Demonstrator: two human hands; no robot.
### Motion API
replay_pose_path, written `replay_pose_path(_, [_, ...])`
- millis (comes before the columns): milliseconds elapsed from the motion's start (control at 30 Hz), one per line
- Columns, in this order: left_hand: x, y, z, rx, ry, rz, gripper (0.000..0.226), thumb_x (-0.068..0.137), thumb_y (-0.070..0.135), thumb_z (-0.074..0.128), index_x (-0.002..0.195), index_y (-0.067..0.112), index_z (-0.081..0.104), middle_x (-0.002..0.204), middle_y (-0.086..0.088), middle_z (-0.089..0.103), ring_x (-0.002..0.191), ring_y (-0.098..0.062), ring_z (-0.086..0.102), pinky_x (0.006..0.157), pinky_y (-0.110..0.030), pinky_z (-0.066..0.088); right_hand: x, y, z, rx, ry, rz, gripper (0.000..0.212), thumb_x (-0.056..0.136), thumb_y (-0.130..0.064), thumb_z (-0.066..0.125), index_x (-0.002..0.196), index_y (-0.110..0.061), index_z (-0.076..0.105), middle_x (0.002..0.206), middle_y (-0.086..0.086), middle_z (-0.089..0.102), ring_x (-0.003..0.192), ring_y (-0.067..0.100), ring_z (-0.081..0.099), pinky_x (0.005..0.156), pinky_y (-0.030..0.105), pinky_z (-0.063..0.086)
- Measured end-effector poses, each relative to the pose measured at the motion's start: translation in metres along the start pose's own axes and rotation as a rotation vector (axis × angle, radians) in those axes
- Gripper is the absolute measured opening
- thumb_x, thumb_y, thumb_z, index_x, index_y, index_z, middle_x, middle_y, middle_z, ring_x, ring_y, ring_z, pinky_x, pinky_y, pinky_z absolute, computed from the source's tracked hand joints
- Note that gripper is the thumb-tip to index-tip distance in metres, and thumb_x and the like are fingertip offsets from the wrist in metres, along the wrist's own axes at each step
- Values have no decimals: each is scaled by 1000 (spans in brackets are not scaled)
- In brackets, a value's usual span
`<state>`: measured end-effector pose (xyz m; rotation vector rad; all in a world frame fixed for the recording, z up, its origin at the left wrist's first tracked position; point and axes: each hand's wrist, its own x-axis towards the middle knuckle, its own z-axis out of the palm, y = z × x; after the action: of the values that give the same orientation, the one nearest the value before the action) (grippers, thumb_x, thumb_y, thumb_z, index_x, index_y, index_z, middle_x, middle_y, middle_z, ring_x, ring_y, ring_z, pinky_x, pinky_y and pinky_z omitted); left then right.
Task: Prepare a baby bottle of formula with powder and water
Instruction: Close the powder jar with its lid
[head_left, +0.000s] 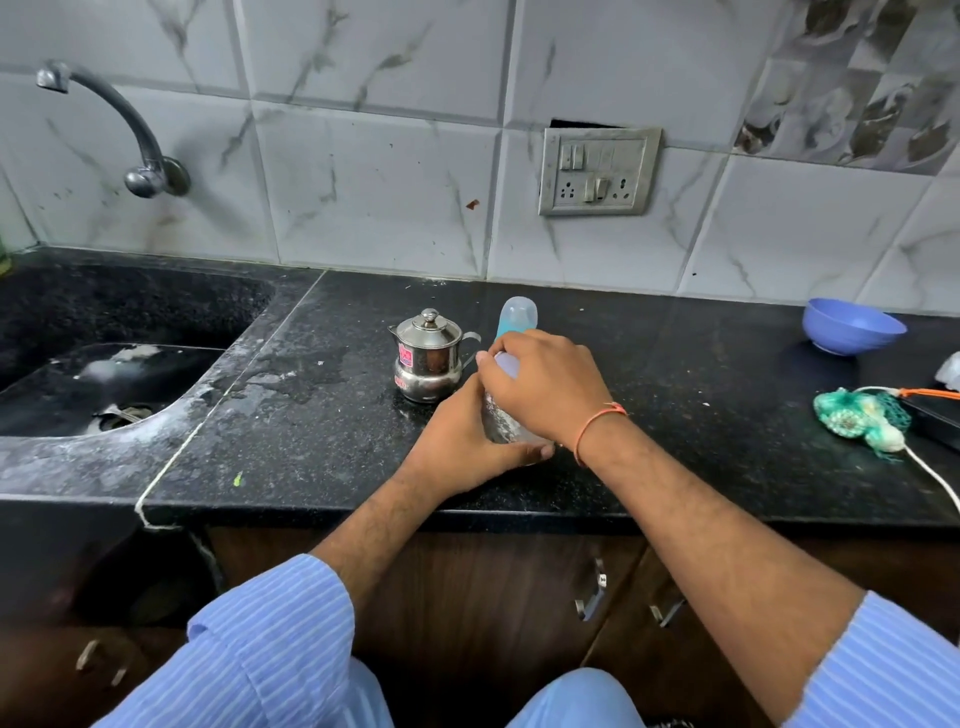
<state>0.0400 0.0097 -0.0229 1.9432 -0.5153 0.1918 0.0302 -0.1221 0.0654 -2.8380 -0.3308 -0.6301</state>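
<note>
- The clear plastic baby bottle (503, 422) stands on the black speckled granite counter (701, 415), near its front edge, just right of the small lidded steel pot (427, 356).
- The left hand (470, 441) wraps the bottle's lower body, fingers curled round it and thumb across the near side.
- The right hand (545, 384) grips the top from above, fingers curled round the pale part under them.
- This looks like unscrewing or tightening the top; the left hand should pin the base to the counter while the right turns, keeping the bottle upright.
- The pale blue translucent cap (518, 314) behind the right hand may be the bottle's own; whether it stands apart, I cannot tell.
- The hands hide the bottle's neck and any contents.
- At far right, the blue plastic bowl (852, 325) shows nothing of its inside.
</note>
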Motion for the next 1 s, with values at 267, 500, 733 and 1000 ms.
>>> replay_pose_path(267, [7, -8, -12, -155, -144, -74, 85, 75, 17, 103, 145, 19, 56, 132, 0, 78, 126, -15, 75, 112, -44, 59, -3, 30, -8, 531, -97, -183, 20, 92, -39, 68, 102, -29, 82, 101, -18, 78, 100, 2, 71, 93, 32, 58])
replay_pose_path(500, [-6, 1, -1, -64, -42, -5, 83, 80, 31, 98, 147, 21, 52, 135, 10, 73, 126, 1, 69, 105, -21, 55, -5, 1, -2, 313, -30, 17, 22, 93, -47, 62, 98, -34, 79, 103, -10, 78, 98, 16, 70, 90, 34, 56])
replay_pose_path(733, [-17, 10, 2, -45, 7, -67, 85, 70, 41, 100, 140, 30, 52, 128, 16, 74, 116, 11, 69, 95, -13, 55, -9, -11, 1, 146, 35, 71, 26, 97, -48, 57, 101, -30, 76, 105, -3, 74, 97, 25, 68, 80, 33, 48])
replay_pose_path(1000, [-3, 10, -18, -127, -163, -87, 54, 71, 8, 102, 117, 14, 75, 108, -4, 84, 108, -19, 81, 95, -38, 65, -10, 1, -5, 412, -31, -49, 22, 86, -48, 68, 98, -35, 82, 99, -18, 78, 95, 5, 71, 91, 35, 59])
